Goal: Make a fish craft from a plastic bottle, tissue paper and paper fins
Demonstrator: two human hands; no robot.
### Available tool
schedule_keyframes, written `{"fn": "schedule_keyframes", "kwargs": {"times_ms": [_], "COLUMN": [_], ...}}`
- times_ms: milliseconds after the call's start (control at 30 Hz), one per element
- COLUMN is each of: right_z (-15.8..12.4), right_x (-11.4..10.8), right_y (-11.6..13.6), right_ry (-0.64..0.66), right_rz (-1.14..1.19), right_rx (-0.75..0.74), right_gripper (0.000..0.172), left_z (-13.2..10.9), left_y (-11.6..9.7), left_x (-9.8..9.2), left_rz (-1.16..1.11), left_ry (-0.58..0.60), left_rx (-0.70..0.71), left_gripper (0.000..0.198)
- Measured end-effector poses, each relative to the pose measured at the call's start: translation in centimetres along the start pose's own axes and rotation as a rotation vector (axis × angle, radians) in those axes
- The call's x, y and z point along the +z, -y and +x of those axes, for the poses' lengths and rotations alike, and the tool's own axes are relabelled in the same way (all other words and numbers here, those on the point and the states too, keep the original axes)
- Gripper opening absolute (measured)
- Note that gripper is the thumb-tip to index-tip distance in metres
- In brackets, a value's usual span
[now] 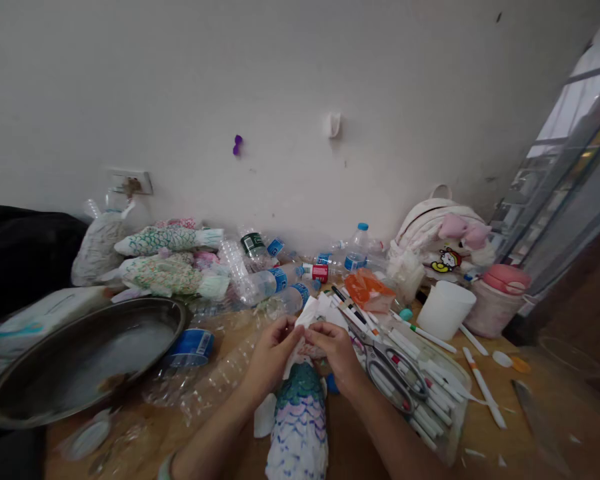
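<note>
Both my left hand (275, 353) and my right hand (335, 347) pinch a piece of white tissue paper (307, 313) between thumbs and fingers. The tissue is held just above the far end of a paper-covered fish (300, 427), painted with green, purple and blue scales, lying on the table before me. My wrists flank the fish without covering its body. A small white paper scrap (265, 417) lies at its left side. Close to my right hand are grey-handled scissors (393, 373), resting on a tray of white markers (433, 413).
A large metal basin (180, 313) with whitish liquid stands at left. Cut plastic bottles (220, 377) lie beside it. Several finished-looking fish (170, 240) are piled by the wall. A white cup (446, 310), pink-lidded jar (500, 300) and backpack (437, 233) stand at right; a blade (533, 413) lies near the edge.
</note>
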State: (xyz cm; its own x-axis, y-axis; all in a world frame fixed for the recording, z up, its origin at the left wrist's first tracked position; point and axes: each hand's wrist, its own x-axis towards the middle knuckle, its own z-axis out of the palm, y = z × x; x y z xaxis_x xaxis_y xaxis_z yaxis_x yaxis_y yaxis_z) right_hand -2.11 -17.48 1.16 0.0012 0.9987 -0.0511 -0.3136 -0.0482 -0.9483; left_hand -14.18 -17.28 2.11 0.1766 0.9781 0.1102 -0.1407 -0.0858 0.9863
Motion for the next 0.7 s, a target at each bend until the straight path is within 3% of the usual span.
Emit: {"fn": "schedule_keyframes", "kwargs": {"times_ms": [300, 533, 700], "right_z": [-0.8, -0.3, -0.2], "right_x": [-0.1, -0.1, -0.4], "right_y": [0.2, -0.4, -0.3], "right_ry": [0.187, 0.094, 0.161], "right_rz": [-0.012, 0.079, 0.126], "right_rx": [0.01, 0.018, 0.021], "right_gripper": [0.008, 0.018, 0.017], "left_z": [-0.3, -0.2, -0.2], "left_y": [-1.5, -1.0, -0.3], "left_x": [0.1, 0.2, 0.2], "left_rz": [-0.041, -0.135, -0.2], "left_ry": [-0.061, -0.125, -0.073], "left_rx": [-0.047, -0.049, -0.088], "left_gripper": [0.031, 0.034, 0.03]}}
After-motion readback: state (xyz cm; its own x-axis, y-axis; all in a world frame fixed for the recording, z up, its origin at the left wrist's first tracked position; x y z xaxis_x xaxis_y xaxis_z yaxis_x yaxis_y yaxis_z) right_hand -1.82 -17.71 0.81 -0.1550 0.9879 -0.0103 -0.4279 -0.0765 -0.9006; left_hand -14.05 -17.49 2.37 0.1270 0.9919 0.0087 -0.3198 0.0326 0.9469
